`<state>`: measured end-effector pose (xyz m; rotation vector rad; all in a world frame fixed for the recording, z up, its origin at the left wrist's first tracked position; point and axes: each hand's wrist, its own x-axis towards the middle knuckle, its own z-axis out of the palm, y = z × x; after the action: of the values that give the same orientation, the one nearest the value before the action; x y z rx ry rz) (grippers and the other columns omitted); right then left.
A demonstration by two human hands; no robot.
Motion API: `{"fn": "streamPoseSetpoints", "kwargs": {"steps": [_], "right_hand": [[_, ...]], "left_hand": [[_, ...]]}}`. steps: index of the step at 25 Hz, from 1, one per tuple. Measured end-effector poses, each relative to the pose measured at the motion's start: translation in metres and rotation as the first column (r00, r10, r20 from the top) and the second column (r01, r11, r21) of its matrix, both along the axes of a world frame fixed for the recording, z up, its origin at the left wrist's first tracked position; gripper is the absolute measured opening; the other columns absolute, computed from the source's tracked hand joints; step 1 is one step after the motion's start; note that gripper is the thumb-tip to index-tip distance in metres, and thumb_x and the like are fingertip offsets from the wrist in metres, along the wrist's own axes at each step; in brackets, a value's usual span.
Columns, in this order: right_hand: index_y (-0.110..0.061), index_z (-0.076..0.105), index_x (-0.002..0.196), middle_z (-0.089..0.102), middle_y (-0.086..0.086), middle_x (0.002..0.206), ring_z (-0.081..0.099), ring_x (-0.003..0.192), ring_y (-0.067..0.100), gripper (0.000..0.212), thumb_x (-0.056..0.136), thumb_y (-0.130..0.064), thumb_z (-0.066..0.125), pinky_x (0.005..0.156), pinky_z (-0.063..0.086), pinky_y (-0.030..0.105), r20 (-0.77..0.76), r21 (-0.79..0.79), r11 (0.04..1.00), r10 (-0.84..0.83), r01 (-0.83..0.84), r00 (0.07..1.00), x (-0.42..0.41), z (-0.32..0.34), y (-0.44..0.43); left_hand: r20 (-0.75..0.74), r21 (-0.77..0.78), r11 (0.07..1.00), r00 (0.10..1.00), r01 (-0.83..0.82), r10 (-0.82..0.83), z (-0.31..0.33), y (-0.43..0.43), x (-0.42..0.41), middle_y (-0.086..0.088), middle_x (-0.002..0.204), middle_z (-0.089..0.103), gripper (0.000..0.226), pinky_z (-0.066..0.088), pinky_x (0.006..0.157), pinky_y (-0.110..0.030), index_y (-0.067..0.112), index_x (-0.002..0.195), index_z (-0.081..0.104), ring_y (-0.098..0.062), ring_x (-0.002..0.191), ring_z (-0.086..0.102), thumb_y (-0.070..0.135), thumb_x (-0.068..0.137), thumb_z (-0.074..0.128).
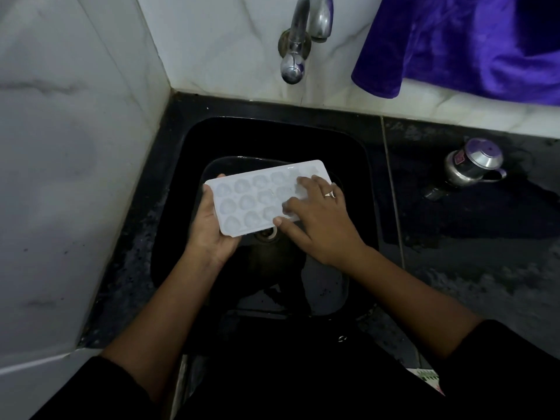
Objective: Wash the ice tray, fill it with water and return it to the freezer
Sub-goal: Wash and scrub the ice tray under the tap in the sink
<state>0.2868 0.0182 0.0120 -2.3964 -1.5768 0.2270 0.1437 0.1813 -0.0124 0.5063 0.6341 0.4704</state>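
The white ice tray (257,198) sits at the centre of the frame, held over the black sink (360,165), cavities up and tilted so its right end points toward the upper right. The left hand (212,231) cups the tray's left short end from below, with fingers curled round that edge. The right hand (318,216) lies flat on the tray's right part, fingers spread and straight, pressing on the cavities; a ring (329,194) shows on one finger. The two hands are apart, one at each end of the tray.

The tray's near long edge hangs just above the drain (266,234), and its far right corner stays inside the basin's outline. Dark open basin shows around the tray on all sides, most of it toward the top of the frame. The tap (303,34) projects from the back wall at top centre, its spout well above the tray.

A marble wall (60,177) closes the left side tight against the sink's rim. To the right the dark counter (469,268) runs out wide, carrying a small steel pot (472,162) with a purple lid, well apart from the tray. A purple cloth (469,40) hangs at the upper right.
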Motion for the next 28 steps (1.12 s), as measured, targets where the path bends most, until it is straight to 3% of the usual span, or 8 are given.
{"fn": "streamPoseSetpoints", "kwargs": {"steps": [5,9,12,16,18,21,24,28], "right_hand": [[-0.033,0.061,0.132,0.034,0.013,0.162,0.020,0.155,0.037,0.053,0.102,-0.068,0.035,0.123,0.013,0.064,0.074,-0.026,0.996,0.085,-0.083,0.994,0.005,-0.002,-0.008],[-0.026,0.065,0.121,0.034,0.014,0.162,0.020,0.155,0.037,0.052,0.102,-0.065,0.036,0.124,0.010,0.062,0.011,-0.022,1.000,0.022,-0.022,1.000,-0.004,-0.001,0.001],[-0.033,0.060,0.132,0.034,0.013,0.162,0.020,0.155,0.037,0.051,0.104,-0.066,0.034,0.124,0.011,0.064,0.078,-0.029,0.995,0.095,-0.093,0.992,0.002,-0.003,-0.008],[-0.027,0.066,0.118,0.036,0.014,0.161,0.022,0.154,0.038,0.052,0.102,-0.065,0.034,0.123,0.014,0.064,0.024,-0.019,1.000,-0.003,0.004,1.000,-0.005,0.001,0.001],[-0.026,0.063,0.126,0.034,0.015,0.162,0.020,0.154,0.038,0.055,0.103,-0.065,0.033,0.123,0.014,0.063,0.041,-0.032,0.997,0.065,-0.064,0.997,-0.005,0.000,-0.003],[-0.034,0.059,0.135,0.033,0.013,0.163,0.019,0.155,0.039,0.052,0.104,-0.064,0.031,0.123,0.013,0.065,0.070,-0.042,0.997,0.075,-0.072,0.995,0.002,0.002,-0.009],[-0.028,0.062,0.126,0.033,0.014,0.163,0.019,0.155,0.038,0.054,0.102,-0.065,0.032,0.124,0.011,0.063,0.042,-0.054,0.998,0.037,-0.035,0.998,-0.006,0.004,-0.003],[-0.034,0.056,0.138,0.031,0.011,0.164,0.017,0.155,0.037,0.053,0.103,-0.066,0.032,0.124,0.011,0.065,0.076,-0.055,0.994,0.097,-0.093,0.992,-0.001,0.003,-0.011]], "left_hand": [[-0.006,0.021,0.999,1.000,-0.030,0.030,0.008,0.002,-0.003,-0.015,0.133,0.070,0.048,0.060,0.095,-0.051,0.020,0.103,0.084,-0.034,0.122,0.068,0.056,0.091,0.053],[-0.020,0.000,1.000,0.999,-0.029,0.029,0.009,-0.005,-0.001,-0.014,0.123,0.075,0.047,0.063,0.089,-0.050,0.020,0.097,0.086,-0.031,0.111,0.074,0.054,0.089,0.054],[-0.014,-0.009,0.998,0.998,-0.055,0.055,0.008,0.000,-0.005,-0.015,0.133,0.071,0.049,0.061,0.090,-0.050,0.018,0.116,0.077,-0.034,0.119,0.069,0.055,0.094,0.053],[-0.017,-0.002,1.000,1.000,-0.017,0.017,0.009,-0.006,-0.001,-0.016,0.128,0.073,0.051,0.061,0.089,-0.051,0.017,0.108,0.082,-0.033,0.115,0.072,0.055,0.089,0.055],[-0.021,-0.011,0.999,0.999,-0.038,0.038,0.009,-0.003,-0.003,-0.017,0.132,0.070,0.052,0.061,0.090,-0.051,0.014,0.118,0.075,-0.034,0.117,0.071,0.055,0.095,0.053],[-0.012,-0.002,0.999,0.999,-0.041,0.041,0.005,0.002,-0.007,-0.017,0.134,0.070,0.049,0.061,0.090,-0.050,0.016,0.114,0.079,-0.034,0.119,0.070,0.055,0.096,0.055],[0.007,0.000,1.000,1.000,0.001,-0.001,0.005,-0.003,-0.005,-0.020,0.140,0.065,0.065,0.059,0.095,-0.053,0.010,0.135,0.065,-0.037,0.127,0.065,0.055,0.089,0.061],[0.010,-0.019,0.999,1.000,-0.028,0.029,0.001,0.004,-0.008,-0.019,0.142,0.064,0.064,0.059,0.095,-0.052,0.010,0.141,0.059,-0.036,0.128,0.064,0.055,0.096,0.055]]}}
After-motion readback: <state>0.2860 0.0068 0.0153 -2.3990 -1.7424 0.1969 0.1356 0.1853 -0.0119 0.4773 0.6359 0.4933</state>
